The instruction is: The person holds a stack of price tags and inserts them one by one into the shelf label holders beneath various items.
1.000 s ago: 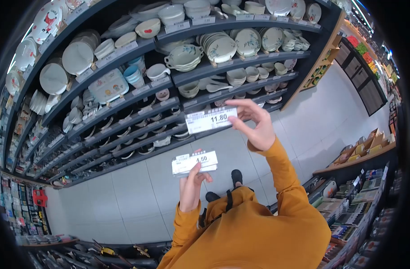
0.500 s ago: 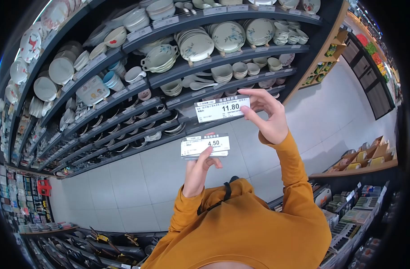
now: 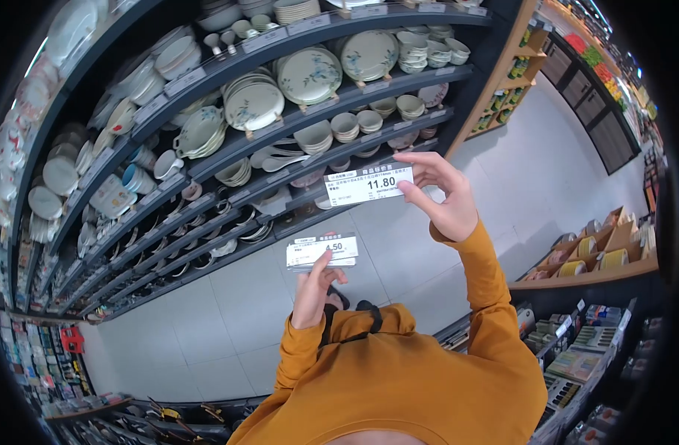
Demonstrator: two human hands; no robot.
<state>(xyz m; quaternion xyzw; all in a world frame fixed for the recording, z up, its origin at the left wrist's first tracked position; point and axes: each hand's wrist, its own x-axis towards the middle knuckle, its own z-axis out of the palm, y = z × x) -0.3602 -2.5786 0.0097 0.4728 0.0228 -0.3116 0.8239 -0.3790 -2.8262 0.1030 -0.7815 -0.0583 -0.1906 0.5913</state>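
Note:
Between the thumb and fingers of my right hand [image 3: 445, 194] is a white price tag [image 3: 365, 185] reading 11.80, pinched at its right end and held up facing me. My left hand [image 3: 315, 291] sits lower and to the left, its thumb pressed on a small stack of price tags [image 3: 321, 252]. The top tag of that stack reads 4.50, and edges of others show beneath it. Both hands are apart from the shelves. Behind the right-hand tag run tiers of crockery, with flowered plates [image 3: 310, 76] and bowls [image 3: 313, 137].
The dark curved shelf [image 3: 228, 163] with tags along its edges fills the left and front. Grey floor tiles [image 3: 228, 315] lie below my hands. A wooden rack [image 3: 503, 81] stands at the shelf's right end. Another display [image 3: 599, 259] with yellow rolls is at my right.
The shelves have shifted left in view, and the wooden rack with them. My left hand and its stack sit slightly lower and further left. The right hand keeps its tag almost in place.

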